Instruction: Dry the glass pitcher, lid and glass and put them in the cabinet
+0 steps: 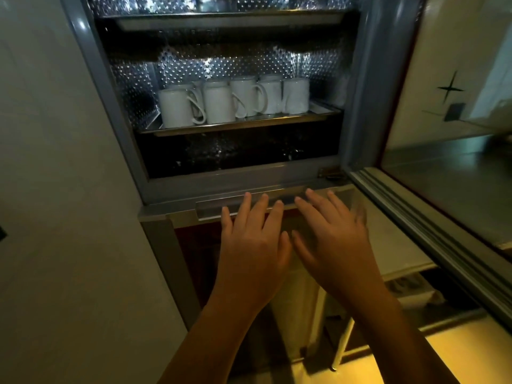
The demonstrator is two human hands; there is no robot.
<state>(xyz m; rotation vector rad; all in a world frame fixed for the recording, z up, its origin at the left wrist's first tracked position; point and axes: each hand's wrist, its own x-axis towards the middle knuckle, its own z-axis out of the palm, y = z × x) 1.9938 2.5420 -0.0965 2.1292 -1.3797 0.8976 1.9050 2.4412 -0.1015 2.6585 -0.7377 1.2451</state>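
Open-handed at the cupboard: a person's left hand (255, 245) and right hand (332, 234) hover side by side, palms down, before a steel-lined cabinet (110, 87) whose upper door (443, 189) stands swung open to the right. The fingers (245, 206) of both are straight, spread and released, grasping nothing. Their tips lie over the long handle (210, 211) of the shut lower compartment, though whether they touch it cannot be told, and the right hand is slightly blurred. Inside, white mugs (219, 103) crowd a metal tray (235, 126) on the middle level. The glass pitcher, lid and glass are not plainly in view: something glints on the upper shelf (221, 22) at the frame's top edge, too dim and cropped to name. With both hands empty, the job looks to be at its putting-away end, perhaps already stowed. The next move likely calls for reaching right to the door's edge and swinging it closed gently enough not to rattle the crockery, or, if the lower compartment is wanted, curling the fingers under the handle and drawing it out
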